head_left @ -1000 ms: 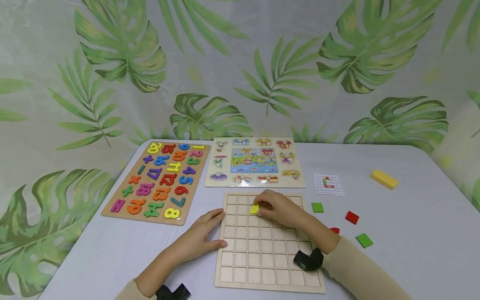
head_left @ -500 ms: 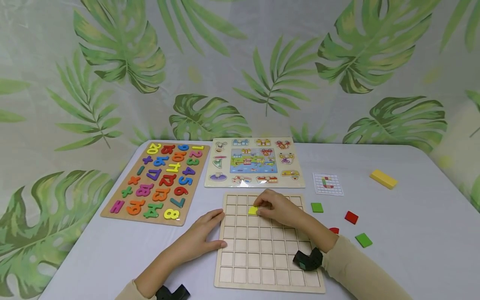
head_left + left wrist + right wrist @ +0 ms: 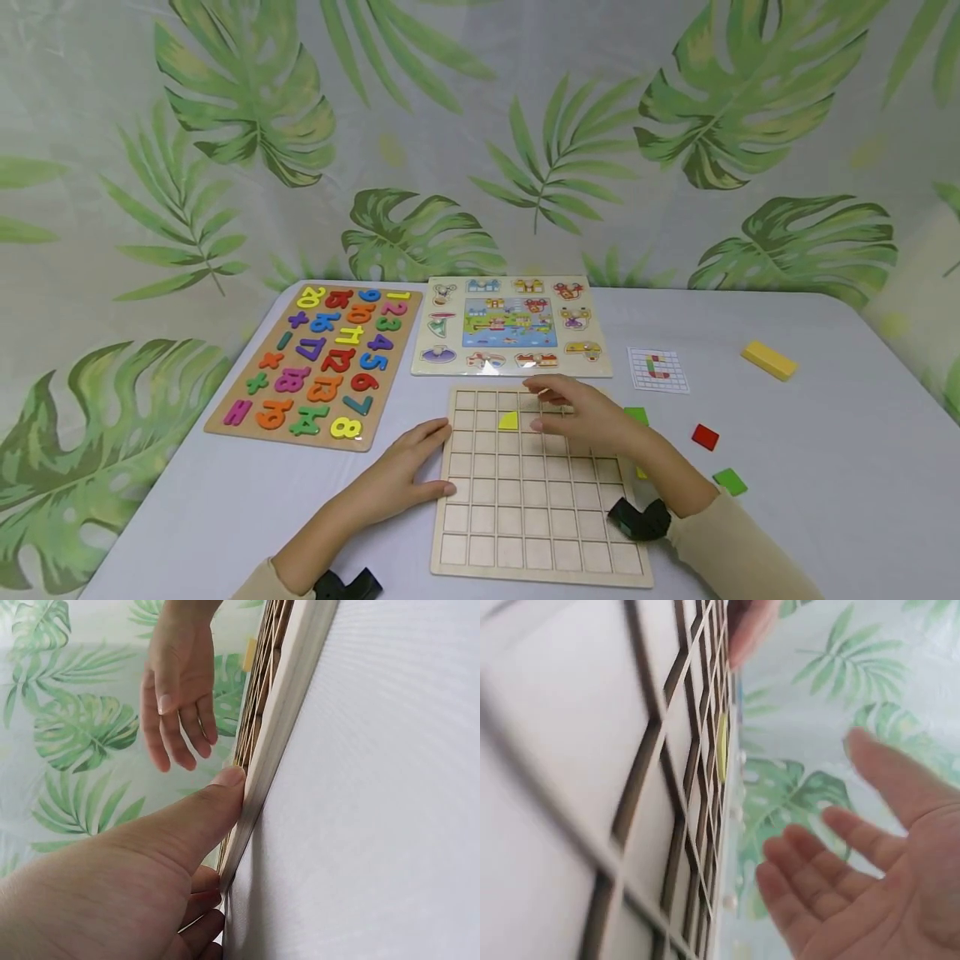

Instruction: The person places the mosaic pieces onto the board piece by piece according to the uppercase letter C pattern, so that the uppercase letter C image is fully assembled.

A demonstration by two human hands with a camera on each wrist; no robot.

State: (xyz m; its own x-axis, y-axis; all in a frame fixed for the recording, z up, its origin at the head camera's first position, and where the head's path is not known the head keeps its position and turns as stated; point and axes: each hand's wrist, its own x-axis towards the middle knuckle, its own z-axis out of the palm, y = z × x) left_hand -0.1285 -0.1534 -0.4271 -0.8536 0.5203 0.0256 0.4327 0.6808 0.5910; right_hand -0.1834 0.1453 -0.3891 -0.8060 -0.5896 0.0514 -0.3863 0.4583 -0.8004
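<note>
Lying left of the right grip [image 3: 585, 414] is a yellow tile [image 3: 508, 421]

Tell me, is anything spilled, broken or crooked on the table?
Nothing looks spilled or broken that I can see. The yellow piece sits within one square of the wooden grid board. Right of the board, the red tile and yellow block lie turned on the white cloth, but loose pieces like that seem fine.

The right hand [image 3: 588, 414] hides part of the grid board [image 3: 510, 521]; both sleeves [image 3: 738, 546] are cut off.
</note>
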